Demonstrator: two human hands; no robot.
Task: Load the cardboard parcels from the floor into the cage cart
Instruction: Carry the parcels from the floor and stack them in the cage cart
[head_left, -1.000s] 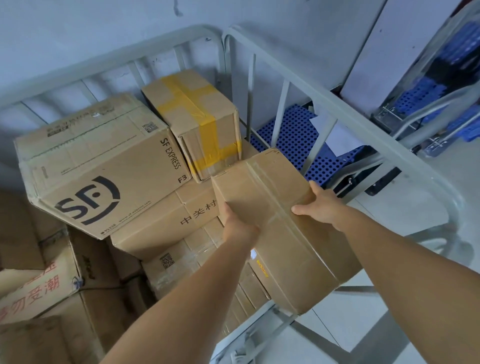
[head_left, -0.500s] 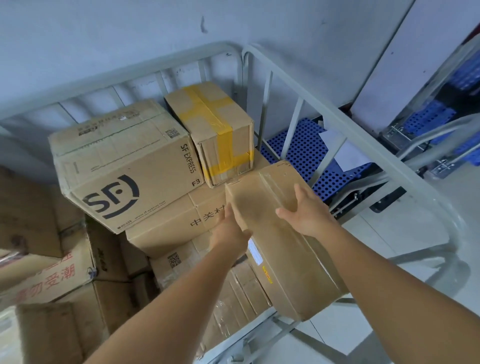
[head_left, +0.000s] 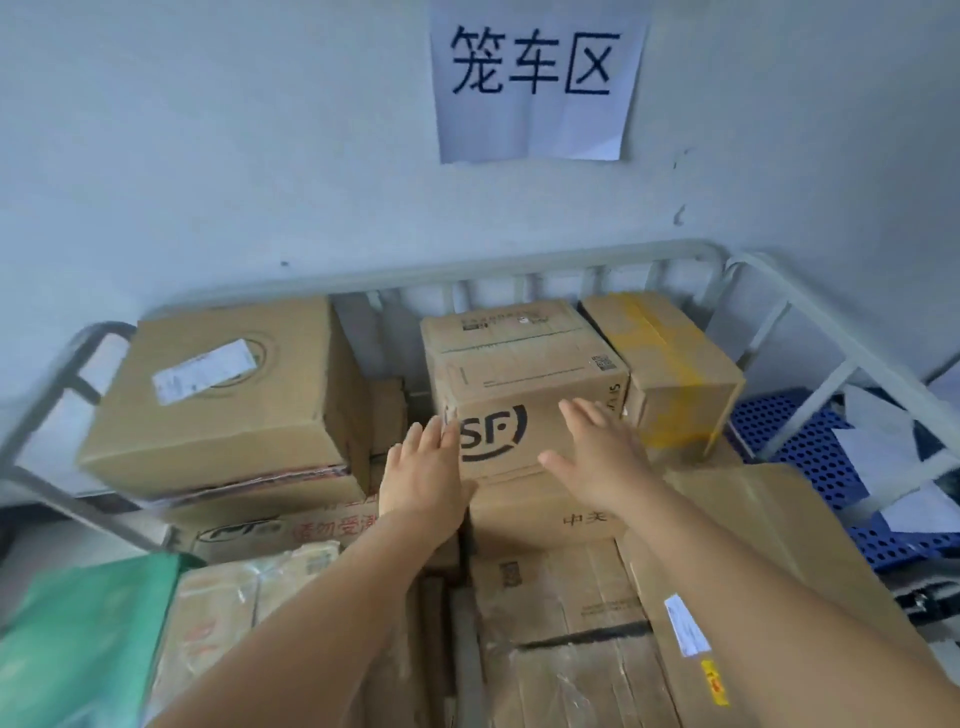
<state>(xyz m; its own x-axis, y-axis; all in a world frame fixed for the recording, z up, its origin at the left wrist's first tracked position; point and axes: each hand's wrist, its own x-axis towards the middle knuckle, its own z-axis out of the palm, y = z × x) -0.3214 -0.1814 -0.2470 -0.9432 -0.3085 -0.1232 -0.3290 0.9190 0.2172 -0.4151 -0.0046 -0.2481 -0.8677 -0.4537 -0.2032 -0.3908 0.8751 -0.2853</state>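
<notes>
Both hands flat and empty: left hand and right hand against SF box, stacked high inside cage cart. Risk: uneven shove could tip it onto taped box beside it.

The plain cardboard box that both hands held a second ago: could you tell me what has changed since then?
Both hands let go of the plain box, which now lies at the cart's right side. The left hand and right hand have moved, open, to the SF box. The yellow-taped box stayed put.
</notes>
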